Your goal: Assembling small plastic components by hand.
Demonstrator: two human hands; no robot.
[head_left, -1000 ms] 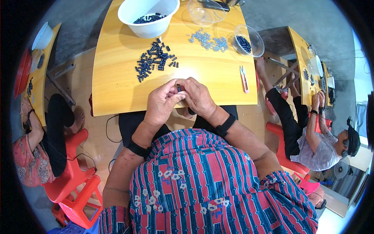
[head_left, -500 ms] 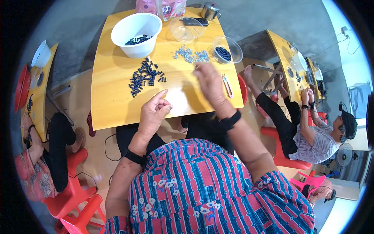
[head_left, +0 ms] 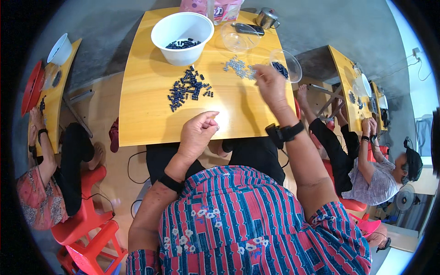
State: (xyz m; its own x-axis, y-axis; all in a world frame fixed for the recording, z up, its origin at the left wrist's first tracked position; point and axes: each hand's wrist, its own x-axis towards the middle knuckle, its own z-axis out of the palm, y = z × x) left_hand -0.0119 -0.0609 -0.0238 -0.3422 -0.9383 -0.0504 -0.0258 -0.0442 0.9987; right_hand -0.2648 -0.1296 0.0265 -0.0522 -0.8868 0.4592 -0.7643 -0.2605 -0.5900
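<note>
My left hand (head_left: 197, 136) is just above the table's front edge, its thumb and fingers pinched together; anything between them is too small to make out. My right hand (head_left: 273, 87) reaches over the right side of the table with fingers bent together. Its fingertips are at the right end of a scatter of small silvery-grey pieces (head_left: 237, 66), beside a clear bowl (head_left: 297, 66) holding black pieces (head_left: 280, 69). Whatever the right fingertips hold is hidden. Left of centre lies a loose pile of short black cylindrical parts (head_left: 187, 89).
A white tub (head_left: 181, 57) with black parts stands at the back left of the table (head_left: 146, 123). Behind are a second clear bowl (head_left: 233, 45), a dark phone-like object (head_left: 249, 30), a metal cup (head_left: 267, 19) and a pink package (head_left: 224, 10). Other people sit at tables on both sides.
My right hand has moved right and away from me, toward the clear bowl with black pieces; its forearm now covers the tweezers-like tool. My left hand has come slightly nearer the front edge.
</note>
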